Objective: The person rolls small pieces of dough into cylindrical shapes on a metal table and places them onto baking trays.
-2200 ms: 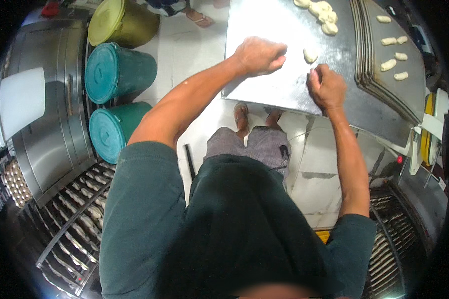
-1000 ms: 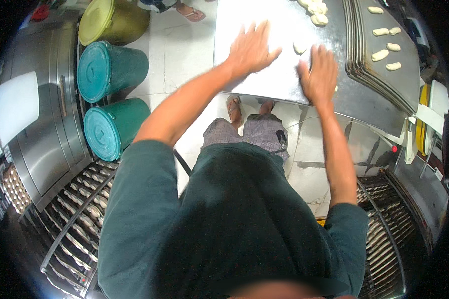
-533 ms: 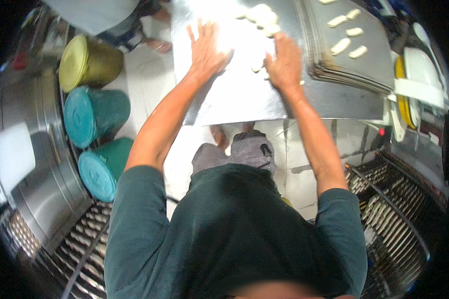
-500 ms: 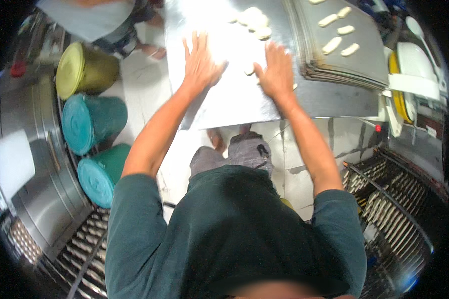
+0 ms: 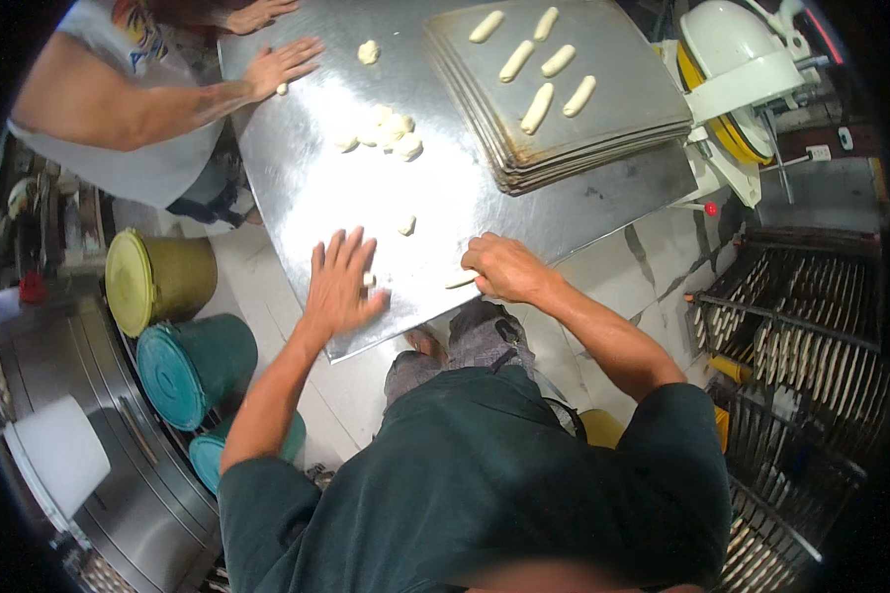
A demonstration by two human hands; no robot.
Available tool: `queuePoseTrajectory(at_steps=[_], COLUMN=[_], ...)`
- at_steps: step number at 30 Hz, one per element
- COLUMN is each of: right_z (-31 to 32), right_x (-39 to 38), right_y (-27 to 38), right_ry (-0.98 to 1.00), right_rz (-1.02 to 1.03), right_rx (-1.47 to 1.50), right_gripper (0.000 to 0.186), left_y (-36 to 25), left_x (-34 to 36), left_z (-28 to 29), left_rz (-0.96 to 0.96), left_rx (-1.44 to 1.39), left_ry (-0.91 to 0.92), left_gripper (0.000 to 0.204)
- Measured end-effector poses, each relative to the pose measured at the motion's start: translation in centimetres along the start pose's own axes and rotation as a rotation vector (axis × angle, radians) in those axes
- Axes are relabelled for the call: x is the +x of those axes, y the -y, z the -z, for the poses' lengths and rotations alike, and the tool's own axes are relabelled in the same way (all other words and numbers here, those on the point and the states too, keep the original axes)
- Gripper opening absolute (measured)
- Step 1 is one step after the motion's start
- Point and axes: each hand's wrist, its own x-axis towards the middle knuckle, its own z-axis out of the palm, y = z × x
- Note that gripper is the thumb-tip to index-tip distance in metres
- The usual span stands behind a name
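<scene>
My left hand (image 5: 338, 287) lies with fingers spread at the near left of the metal table. Beside its palm and thumb a small piece of dough (image 5: 369, 281) shows, partly hidden. Near the front edge my right hand (image 5: 504, 268) is closed on one end of a pale dough roll (image 5: 459, 281), whose other end points left. A single dough lump (image 5: 406, 225) rests between and beyond my hands. Farther off sits a cluster of round dough pieces (image 5: 391, 128). Several shaped dough rolls (image 5: 537, 109) are spread over the top baking tray (image 5: 465, 44) at the right.
Across the table (image 5: 297, 208), a co-worker's hand (image 5: 282, 67) lies flat near a dough ball (image 5: 368, 51). A white and yellow machine (image 5: 747, 74) stands at the right corner. Lidded buckets (image 5: 173, 371) line the left. Racks of filled trays (image 5: 811, 326) stand at the lower right.
The view has turned and shifted. My right hand went from lying flat to closed on a dough roll, near the table edge. More of the co-worker's arms now shows.
</scene>
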Motion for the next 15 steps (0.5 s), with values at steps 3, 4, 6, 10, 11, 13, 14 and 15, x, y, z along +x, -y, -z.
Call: queuePoseTrajectory(at_steps=[3, 4, 6, 10, 11, 13, 14, 15], right_z=[0.9, 1.7, 4.6, 15.3, 17.6, 19.6, 19.2, 18.8], right_x=[-0.3, -0.5, -0.4, 0.0, 0.0, 1.2, 1.3, 1.6], right_y=[-0.7, -1.5, -4.9, -14.0, -17.1, -23.2, -26.4, -28.1], right_ry=[-0.121, -0.241, -0.388, -1.097, -1.160, -1.142, -1.068, -0.984], right_rz=[-0.223, -0.297, -0.593, -0.571, -0.663, -0.830, -0.921, -0.998], right_rx=[0.440, 0.534, 0.717, 0.499, 0.400, 0.225, 0.136, 0.055], right_gripper=[0.028, 0.029, 0.029, 0.039, 0.042, 0.046, 0.048, 0.049], left_y=[-0.1, 0.6, 0.6, -1.1, -1.9, -3.6, -4.8, -5.9], left_x=[-2.7, -3.0, -2.8, -1.1, -0.1, 2.0, 3.5, 4.5], left_z=[1.3, 1.5, 1.8, 2.9, 2.8, 2.5, 2.6, 2.8], left_rz=[-0.002, 0.061, 0.148, 0.236, 0.250, 0.258, 0.250, 0.254], left_rx=[-0.229, -0.285, -0.448, -0.775, -0.834, -1.028, -1.106, -1.179], left_ry=[-0.035, -0.007, -0.017, -0.134, -0.158, -0.175, -0.161, -0.153], left_gripper=[0.054, 0.050, 0.043, 0.036, 0.035, 0.032, 0.032, 0.032])
